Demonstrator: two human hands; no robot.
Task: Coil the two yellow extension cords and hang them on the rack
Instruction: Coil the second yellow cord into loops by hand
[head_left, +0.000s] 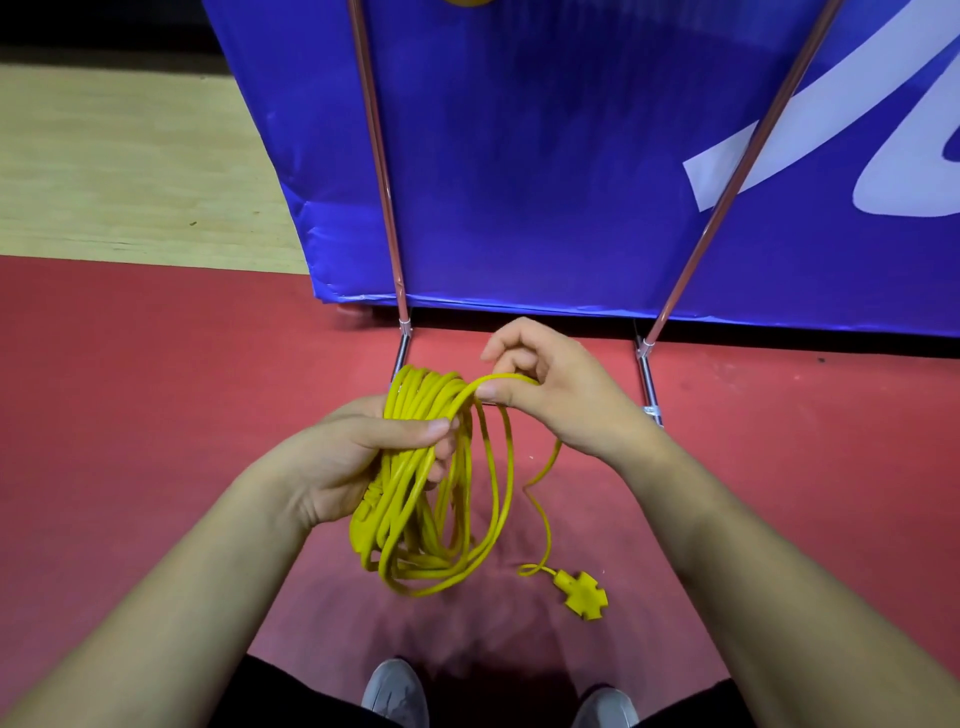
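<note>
- Yellow and many-looped, one extension cord (431, 483) shows in the head view. It is gathered into a long coil just in front of the rack (379, 156).
- The long axis of the coil runs from the left foot of the rack toward the person. The upper end is held up and the lower loops hang near the floor.
- The left hand (363, 457) grips the bundle of loops in front of the rack's left foot, with thumb and fingers curled around it.
- The right hand (550, 389) is between the two rack feet. Its thumb and forefinger pinch a single strand, and the other fingers are loosely curled.
- From this pinch the free end drops to one socket head (583, 597). It lies flat on the red floor (156, 389), further from the rack than the coil, with its cable side turned toward the coil.
- The rack shows two slanted metal tubes, with a blue banner (545, 156) behind them.
- Two grey shoes (395, 691) stand at the lower edge, well apart from the rack.
</note>
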